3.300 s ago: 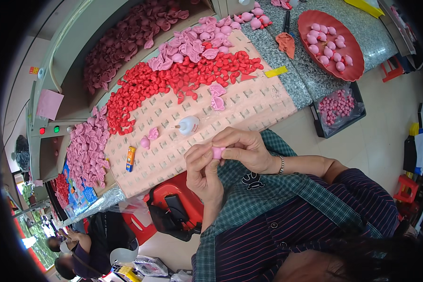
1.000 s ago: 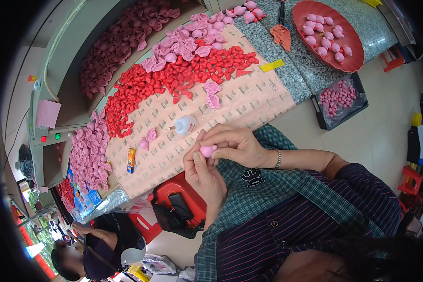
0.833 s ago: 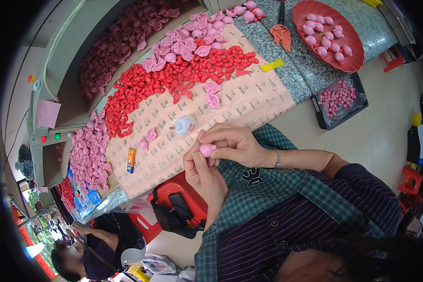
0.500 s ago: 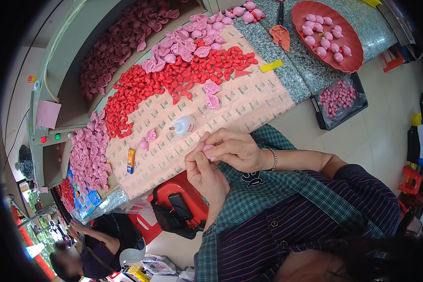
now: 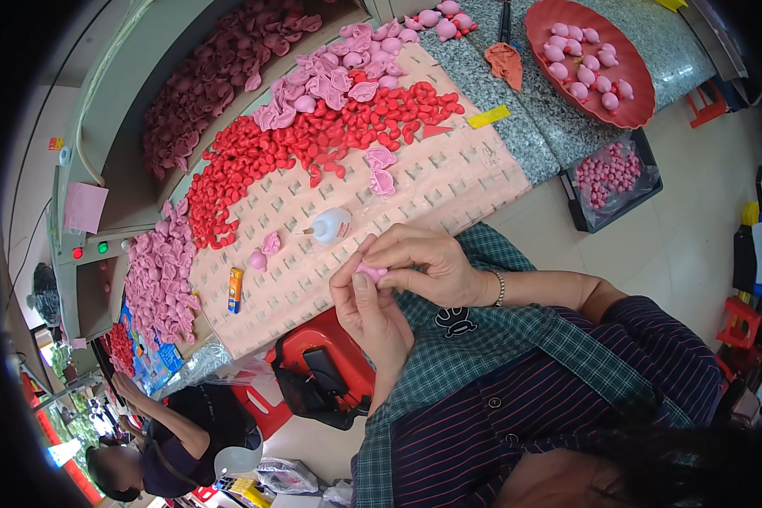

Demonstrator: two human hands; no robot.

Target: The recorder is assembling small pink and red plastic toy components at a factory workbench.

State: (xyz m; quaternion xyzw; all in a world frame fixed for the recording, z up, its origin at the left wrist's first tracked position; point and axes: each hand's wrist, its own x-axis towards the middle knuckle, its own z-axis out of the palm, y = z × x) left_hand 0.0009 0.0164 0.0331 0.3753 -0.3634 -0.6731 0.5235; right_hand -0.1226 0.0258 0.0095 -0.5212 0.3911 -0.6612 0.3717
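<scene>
A small pink moulded piece (image 5: 371, 273) is pinched between my two hands, over the near edge of the mat. My left hand (image 5: 368, 309) holds it from below and the left, thumb against it. From the other side, the curled fingers and thumb of my right hand (image 5: 432, 267) press on it. Just beyond them, a white squeeze bottle with a thin nozzle (image 5: 333, 225) lies on the peach mat (image 5: 296, 292). Two joined pink shell-like pieces (image 5: 382, 171) rest farther off. To the left are a pink ball with a cupped piece (image 5: 260, 258) and a small orange-and-blue packet (image 5: 234, 290).
Red bean-shaped pieces (image 5: 262, 152) and pink pieces (image 5: 317, 85) are heaped along the mat's far side. A red scalloped dish (image 5: 635, 72) holds pink balls at the right. Below it stands a black bin (image 5: 597, 222). Another person (image 5: 173, 440) works at lower left.
My fingers have shifted around the pink piece, and more of it shows between them. The other person's arm has stretched out toward the bench.
</scene>
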